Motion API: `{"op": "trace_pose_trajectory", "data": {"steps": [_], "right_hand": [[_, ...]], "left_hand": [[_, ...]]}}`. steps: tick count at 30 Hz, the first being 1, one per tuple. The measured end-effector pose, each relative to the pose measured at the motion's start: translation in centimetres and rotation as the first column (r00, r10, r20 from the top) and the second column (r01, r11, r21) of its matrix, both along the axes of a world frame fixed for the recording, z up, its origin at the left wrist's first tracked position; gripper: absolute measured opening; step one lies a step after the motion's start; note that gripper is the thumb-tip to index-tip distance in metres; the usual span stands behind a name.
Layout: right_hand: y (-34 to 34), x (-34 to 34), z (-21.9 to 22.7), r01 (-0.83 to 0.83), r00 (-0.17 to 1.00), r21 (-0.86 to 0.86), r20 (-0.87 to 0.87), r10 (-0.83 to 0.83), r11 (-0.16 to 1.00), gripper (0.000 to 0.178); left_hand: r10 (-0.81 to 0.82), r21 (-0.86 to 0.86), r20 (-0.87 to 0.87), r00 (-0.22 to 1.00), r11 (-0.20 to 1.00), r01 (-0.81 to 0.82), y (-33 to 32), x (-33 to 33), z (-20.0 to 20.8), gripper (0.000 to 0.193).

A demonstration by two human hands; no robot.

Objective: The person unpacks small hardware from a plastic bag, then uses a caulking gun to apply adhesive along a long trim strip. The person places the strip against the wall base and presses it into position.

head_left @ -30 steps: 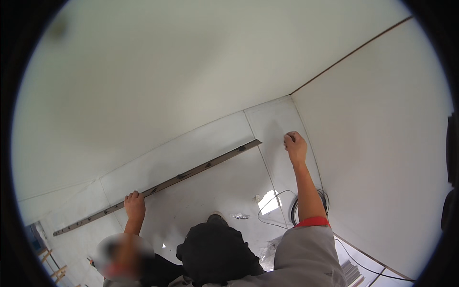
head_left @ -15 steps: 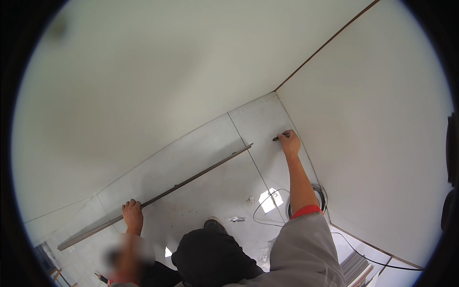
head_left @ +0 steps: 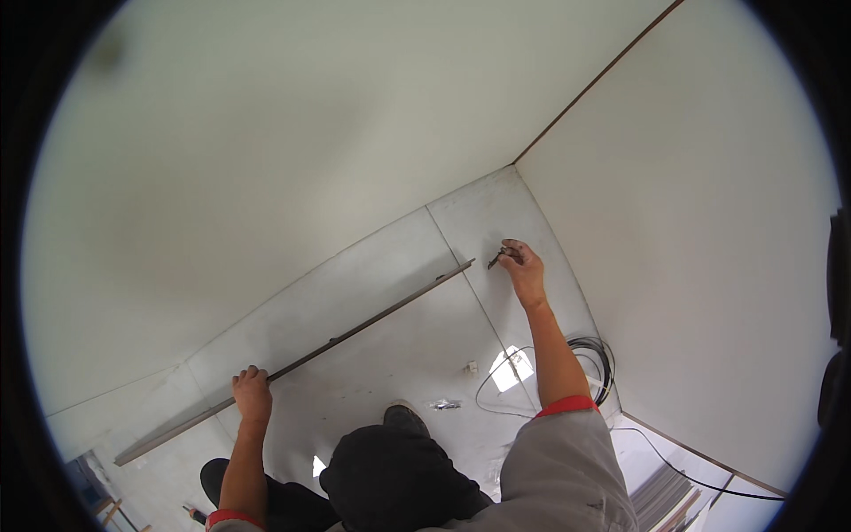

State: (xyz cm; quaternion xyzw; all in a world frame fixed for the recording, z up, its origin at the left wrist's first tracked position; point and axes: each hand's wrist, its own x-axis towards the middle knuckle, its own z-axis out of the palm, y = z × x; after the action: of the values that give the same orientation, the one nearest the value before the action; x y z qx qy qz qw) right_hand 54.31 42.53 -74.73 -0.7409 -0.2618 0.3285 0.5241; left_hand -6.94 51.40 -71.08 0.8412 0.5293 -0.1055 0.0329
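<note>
ok so your left hand [head_left: 252, 395] grips the strip [head_left: 301, 360], dark bits [head_left: 332, 340] already on, but the dark piece [head_left: 495, 261] your right hand [head_left: 525, 269] pinches isn't.

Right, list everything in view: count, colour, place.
Long strip: one, grey-brown, slanting across middle
Small item: one, dark, right of strip
Cable coil: one, black, middle right
Crumpled scrap: one, silvery, lower middle
Floor: one, pale grey, below
Light patches: at least two, white, on floor
Stacked strips: several, grey, lower right
Tool: one, black and reddish, lower left
Walls: two, whitish, ahead and right
Shoe: one, dark, lower middle
Legs: two, dark, lower middle
Sleeves: two, grey, red-cuffed, lower edge
Left hand: one, bare, gripping strip
Right hand: one, bare, holding item
</note>
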Motion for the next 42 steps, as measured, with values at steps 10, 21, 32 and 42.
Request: {"op": "trace_pose_trajectory", "data": {"steps": [10,21,32,42], "right_hand": [[0.9,-3.0,1.3,-0.095,0.988,0.016,0.123,0.092,0.995,0.021],[0.9,-3.4,1.0,-0.105,0.979,-0.001,0.175,0.104,0.994,0.017],[1.3,-4.0,0.7,-0.039,0.98,-0.013,0.192,0.04,0.999,0.018],[2.1,-3.7,1.2,0.004,0.978,-0.018,0.21,0.0,1.0,0.018]], "left_hand": [[0.001,-0.007,-0.029,1.0,1.0,-0.001,0.1,0.5,0.1,0.009],[0.0,-0.005,-0.031,1.0,1.0,0.0,-0.2,0.5,0.1,0.01],[0.0,0.017,-0.017,1.0,1.0,0.0,-0.4,0.6,-0.1,0.011],[0.011,0.002,-0.035,0.999,1.0,-0.011,-0.1,0.5,-0.1,0.01]]}}
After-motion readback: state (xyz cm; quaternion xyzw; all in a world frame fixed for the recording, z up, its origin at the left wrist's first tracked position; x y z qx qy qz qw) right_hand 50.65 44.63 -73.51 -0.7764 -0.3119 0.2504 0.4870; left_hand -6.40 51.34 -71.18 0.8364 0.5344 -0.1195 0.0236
